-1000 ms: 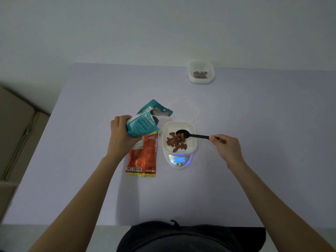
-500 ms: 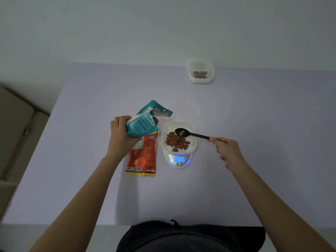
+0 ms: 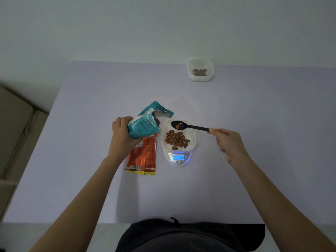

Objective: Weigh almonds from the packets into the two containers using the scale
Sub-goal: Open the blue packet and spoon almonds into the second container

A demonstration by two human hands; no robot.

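— Almonds point(image 3: 176, 140)?
— Heaped in the white container point(image 3: 193, 135) sitting on the scale point(image 3: 179, 160); display reading 20.
— And the right hand point(image 3: 229, 142)?
— Reaching in from the right of the scale, wrist low. Thumb and forefinger pinching the tail end of the black spoon point(image 3: 193, 126), other fingers loosely curled beneath.
— Anything in the spoon?
— One single almond point(image 3: 177, 126), held over the container's far rim, above the scale.
— Different from half a second ago?
— Yes. Spoon bowl then low over the heap, now lifted and drawn toward the container's far-left corner, nearer the mouth of the teal packet point(image 3: 143, 124).
— Left hand point(image 3: 121, 137)?
— Left of the scale, fingers wrapped tight round the teal packet, tilting its open mouth toward the scale. Same as before, no shift.
— Beyond that?
— Orange packet point(image 3: 143, 157) lying flat on the table point(image 3: 91, 124) just left of the scale, partly under the teal one. Clear lid point(image 3: 182, 106) flat just behind the scale. Second container point(image 3: 200, 78) well behind the scale, near the far table edge, a few almonds inside.
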